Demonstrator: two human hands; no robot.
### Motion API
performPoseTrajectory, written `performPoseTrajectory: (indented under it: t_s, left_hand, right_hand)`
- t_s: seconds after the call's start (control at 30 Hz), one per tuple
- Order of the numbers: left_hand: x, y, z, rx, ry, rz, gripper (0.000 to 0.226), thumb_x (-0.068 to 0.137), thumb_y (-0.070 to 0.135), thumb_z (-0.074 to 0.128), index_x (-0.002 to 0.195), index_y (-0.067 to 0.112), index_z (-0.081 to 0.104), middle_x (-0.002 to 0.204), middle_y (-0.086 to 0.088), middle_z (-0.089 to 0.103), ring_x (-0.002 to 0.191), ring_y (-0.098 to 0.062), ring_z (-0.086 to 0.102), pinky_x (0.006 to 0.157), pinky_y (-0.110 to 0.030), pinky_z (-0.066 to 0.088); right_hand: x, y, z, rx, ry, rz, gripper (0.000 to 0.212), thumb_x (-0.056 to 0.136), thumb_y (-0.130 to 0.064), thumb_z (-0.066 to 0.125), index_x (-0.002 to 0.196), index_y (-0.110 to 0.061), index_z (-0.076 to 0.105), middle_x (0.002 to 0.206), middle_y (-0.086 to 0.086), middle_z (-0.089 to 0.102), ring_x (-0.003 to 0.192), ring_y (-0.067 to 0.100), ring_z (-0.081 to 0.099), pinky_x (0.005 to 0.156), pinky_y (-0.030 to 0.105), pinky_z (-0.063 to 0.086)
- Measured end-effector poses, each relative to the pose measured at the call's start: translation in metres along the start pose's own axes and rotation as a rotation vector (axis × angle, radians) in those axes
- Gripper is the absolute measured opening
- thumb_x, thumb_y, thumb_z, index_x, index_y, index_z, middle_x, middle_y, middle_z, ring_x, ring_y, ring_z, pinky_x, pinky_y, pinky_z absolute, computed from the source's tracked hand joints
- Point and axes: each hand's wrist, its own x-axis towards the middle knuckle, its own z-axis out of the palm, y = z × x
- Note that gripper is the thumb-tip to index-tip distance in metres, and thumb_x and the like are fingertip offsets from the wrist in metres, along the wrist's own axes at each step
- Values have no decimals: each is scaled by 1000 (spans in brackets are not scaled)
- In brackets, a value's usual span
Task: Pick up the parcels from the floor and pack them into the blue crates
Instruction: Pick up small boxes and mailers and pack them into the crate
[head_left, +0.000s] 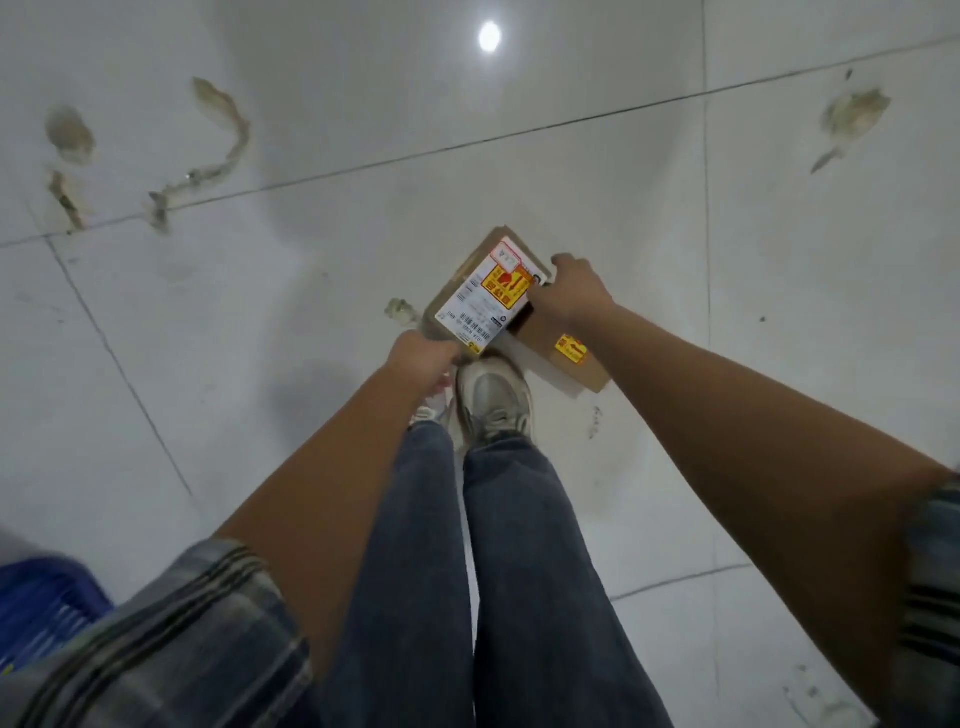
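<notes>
Blue crate (36, 608) sits at 8 o'clock, only a corner in frame, behind the left sleeve (171, 639), so its fill level can't be told. Left hand (423, 353) is closed on the near corner of the upper parcel (485, 293), fingers curled under the edge at the label end. That parcel, the one with the white shipping label and yellow sticker, is at centre frame, tilted, resting across a second parcel (563, 358) lying flat on the floor (779, 260) at 4 o'clock of it. Right hand (574, 291) clamps the upper parcel's far right edge, fingers wrapped over it; fingertips hidden, so can't tell how deep the grip goes. Risks, as I judge them: both grips are on edges and corners, so the box could twist out if lifted unevenly; lifting may drag the lower parcel along or flip it. Shoe (493, 400) is touching or just beside the lower parcel at 6 o'clock, so there's a trip or kick hazard when turning toward the crate. Crate is behind and to the left, well apart from the parcels, so the carry means a blind turn. Floor has dirty scuff marks (208, 156) at 10 o'clock and 2 o'clock, nothing else in the path.
</notes>
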Motion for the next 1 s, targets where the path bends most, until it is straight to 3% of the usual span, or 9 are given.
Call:
performPoseTrajectory:
  t_s: [0.1,0.27,0.3,0.4,0.5,0.6,0.77,0.87,1.0]
  left_hand:
    - [31,9,2,89,-7,-7,26,85,12,61,108,0,61,65,-5,50,51,-15,46,51,-25,42]
    - [53,11,9,76,-31,-78,38,83,21,64,115,0,59,64,-3,49,51,-12,41,45,-20,34]
    - [52,11,10,12,-34,-87,41,83,22,65,118,1,59,70,-5,55,56,-13,48,49,-20,37]
    - [42,3,8,-171,42,-42,46,82,21,68,123,3,57,111,-12,68,99,-21,66,65,-19,53]
    - [22,-5,-6,-336,182,51,57,76,25,76,121,0,51,112,-12,66,75,-13,67,45,-14,51]
    - [-13,-11,-34,-498,239,110,45,82,25,71,113,7,44,103,-8,63,70,-6,61,53,-17,52]
    - [-80,-22,-80,-696,232,174,46,85,29,67,125,13,52,109,-5,65,97,-12,61,92,-36,49]
    - [-117,-32,-101,-760,232,147,66,77,42,72,131,13,48,109,-7,68,101,-15,63,95,-37,51]
    - [-169,-50,-115,-858,157,119,81,68,43,79,134,12,45,111,-7,69,106,-22,64,85,-42,55]
  right_hand:
    - [36,-6,9,-28,-46,-6,55,93,-23,44,143,-6,28,146,15,35,133,32,36,107,41,35]
    - [56,0,20,0,-107,-33,48,92,-22,46,137,-7,37,132,14,52,118,29,52,93,38,46]
    - [54,1,21,18,-98,-41,46,91,-23,49,134,-7,40,129,14,53,115,29,54,91,37,48]
    - [37,1,18,88,-45,-73,46,86,-29,59,122,-9,41,119,12,55,104,27,59,85,38,53]
    - [9,-8,10,194,-36,-129,45,83,-33,67,108,-8,39,100,4,55,90,20,59,74,29,49]
    - [-26,-20,-3,309,-72,-93,56,75,-40,75,107,-12,39,95,2,56,81,12,59,66,24,49]
    - [-96,-34,-15,655,-406,-42,88,73,-17,79,139,-27,23,114,14,60,93,25,68,75,38,60]
    - [-140,-41,-11,653,-507,-57,72,73,-20,80,133,-21,39,122,15,61,101,26,67,86,38,57]
    - [-193,-52,-5,736,-519,-53,70,75,-14,78,131,-20,36,126,15,59,106,27,66,89,35,55]
